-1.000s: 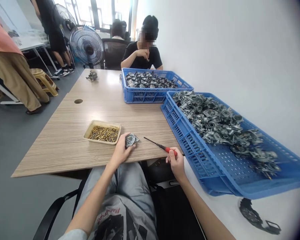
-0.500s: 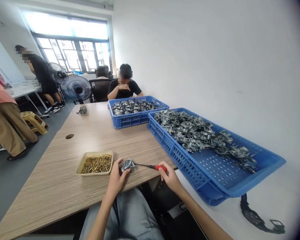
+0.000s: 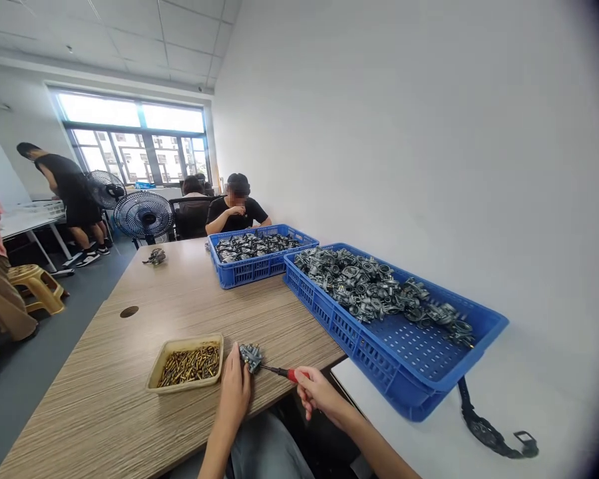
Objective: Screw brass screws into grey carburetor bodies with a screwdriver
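Near the table's front edge, my left hand point(image 3: 235, 384) is closed on a grey cast metal part point(image 3: 251, 356) that looks like a small carburetor body. My right hand point(image 3: 319, 392) grips the red handle of a screwdriver point(image 3: 290, 374). Its dark shaft points left, and the tip meets the lower right side of the metal part. Just left of my left hand stands a cream plastic tub point(image 3: 152, 382) holding many brass-coloured screw-like pieces point(image 3: 192, 362).
Two blue crates point(image 3: 374, 382) point(image 3: 224, 276) of grey metal parts stand along the right. One loose part point(image 3: 156, 257) lies at the table's far end, beyond a round hole point(image 3: 129, 311). A watch point(image 3: 489, 429) lies at lower right. Co-workers and fans point(image 3: 144, 216) are behind.
My view has tilted up. The metal part has been turned in my left hand, showing a different side. The screwdriver still touches it, now at its lower right.
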Action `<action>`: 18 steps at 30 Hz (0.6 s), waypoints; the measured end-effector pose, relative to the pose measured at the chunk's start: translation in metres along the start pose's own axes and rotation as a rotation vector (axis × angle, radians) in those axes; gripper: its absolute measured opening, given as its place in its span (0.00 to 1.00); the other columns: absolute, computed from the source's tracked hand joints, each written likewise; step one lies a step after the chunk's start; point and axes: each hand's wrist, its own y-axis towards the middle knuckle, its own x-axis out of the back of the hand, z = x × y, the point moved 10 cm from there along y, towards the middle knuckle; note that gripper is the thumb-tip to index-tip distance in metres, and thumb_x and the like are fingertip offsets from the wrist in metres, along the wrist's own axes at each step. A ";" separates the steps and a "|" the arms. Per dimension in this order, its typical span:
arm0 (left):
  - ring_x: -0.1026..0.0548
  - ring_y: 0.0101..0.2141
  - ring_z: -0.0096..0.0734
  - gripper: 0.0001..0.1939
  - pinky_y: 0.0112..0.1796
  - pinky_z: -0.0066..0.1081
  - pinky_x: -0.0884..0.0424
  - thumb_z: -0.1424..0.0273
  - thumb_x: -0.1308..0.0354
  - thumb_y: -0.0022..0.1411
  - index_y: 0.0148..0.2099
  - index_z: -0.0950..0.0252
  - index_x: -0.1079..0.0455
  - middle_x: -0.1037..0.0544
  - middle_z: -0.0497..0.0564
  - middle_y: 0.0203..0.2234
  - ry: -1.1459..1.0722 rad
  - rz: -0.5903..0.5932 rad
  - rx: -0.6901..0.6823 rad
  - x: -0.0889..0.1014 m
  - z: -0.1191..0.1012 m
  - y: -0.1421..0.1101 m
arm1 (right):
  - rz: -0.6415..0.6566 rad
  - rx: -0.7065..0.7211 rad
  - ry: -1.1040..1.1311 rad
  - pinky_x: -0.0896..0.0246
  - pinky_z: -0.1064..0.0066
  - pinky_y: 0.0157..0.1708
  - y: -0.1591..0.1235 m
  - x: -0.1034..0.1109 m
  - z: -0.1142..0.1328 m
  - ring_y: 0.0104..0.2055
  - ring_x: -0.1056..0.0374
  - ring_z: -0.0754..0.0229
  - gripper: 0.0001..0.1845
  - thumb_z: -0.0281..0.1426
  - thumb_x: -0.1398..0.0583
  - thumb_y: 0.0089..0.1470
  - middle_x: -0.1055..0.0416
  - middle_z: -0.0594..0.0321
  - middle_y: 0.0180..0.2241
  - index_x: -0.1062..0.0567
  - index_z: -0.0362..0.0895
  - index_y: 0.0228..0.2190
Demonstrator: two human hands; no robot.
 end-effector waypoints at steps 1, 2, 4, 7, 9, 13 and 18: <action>0.34 0.68 0.53 0.30 0.68 0.59 0.38 0.62 0.54 0.76 0.75 0.67 0.45 0.33 0.68 0.68 0.001 -0.002 -0.002 -0.002 0.002 0.000 | -0.051 -0.008 0.057 0.38 0.75 0.16 -0.001 0.001 -0.005 0.15 0.44 0.70 0.34 0.65 0.36 0.50 0.37 0.75 0.21 0.32 0.46 0.36; 0.34 0.69 0.53 0.30 0.68 0.60 0.38 0.62 0.54 0.76 0.75 0.66 0.45 0.33 0.68 0.68 0.000 -0.004 -0.004 -0.003 0.004 0.000 | -0.093 -0.013 0.099 0.38 0.76 0.16 -0.001 0.001 -0.010 0.16 0.45 0.71 0.35 0.64 0.36 0.50 0.37 0.75 0.21 0.31 0.46 0.36; 0.35 0.69 0.54 0.30 0.69 0.60 0.38 0.61 0.53 0.76 0.74 0.65 0.44 0.34 0.67 0.68 -0.009 -0.006 -0.009 -0.004 0.004 0.000 | -0.146 -0.015 0.156 0.38 0.76 0.15 -0.002 -0.003 -0.016 0.16 0.45 0.71 0.35 0.64 0.34 0.50 0.38 0.74 0.21 0.30 0.45 0.36; 0.37 0.71 0.54 0.30 0.69 0.59 0.39 0.61 0.52 0.75 0.74 0.65 0.43 0.35 0.66 0.70 -0.021 0.009 -0.027 -0.005 0.002 -0.001 | -0.135 -0.028 0.228 0.38 0.77 0.16 0.001 -0.020 -0.017 0.16 0.45 0.71 0.33 0.61 0.33 0.52 0.36 0.73 0.22 0.29 0.45 0.37; 0.40 0.72 0.53 0.29 0.70 0.59 0.40 0.62 0.53 0.75 0.74 0.64 0.41 0.37 0.65 0.71 -0.036 0.020 -0.039 -0.005 -0.001 -0.001 | -0.081 -0.061 0.288 0.38 0.78 0.16 0.004 -0.036 -0.015 0.17 0.45 0.71 0.29 0.57 0.34 0.57 0.35 0.72 0.22 0.28 0.43 0.38; 0.42 0.73 0.54 0.30 0.70 0.59 0.42 0.63 0.52 0.74 0.73 0.66 0.41 0.39 0.66 0.72 -0.074 -0.031 -0.029 0.000 0.002 0.000 | -0.058 -0.114 0.518 0.40 0.82 0.18 0.011 -0.058 -0.008 0.17 0.45 0.73 0.19 0.46 0.36 0.65 0.37 0.71 0.23 0.27 0.41 0.36; 0.38 0.71 0.56 0.31 0.69 0.60 0.39 0.61 0.49 0.71 0.71 0.65 0.40 0.35 0.66 0.69 -0.117 -0.082 0.003 0.004 0.009 0.003 | -0.079 -0.152 0.736 0.45 0.85 0.19 0.020 -0.068 -0.009 0.18 0.46 0.75 0.15 0.40 0.36 0.67 0.38 0.71 0.23 0.26 0.39 0.36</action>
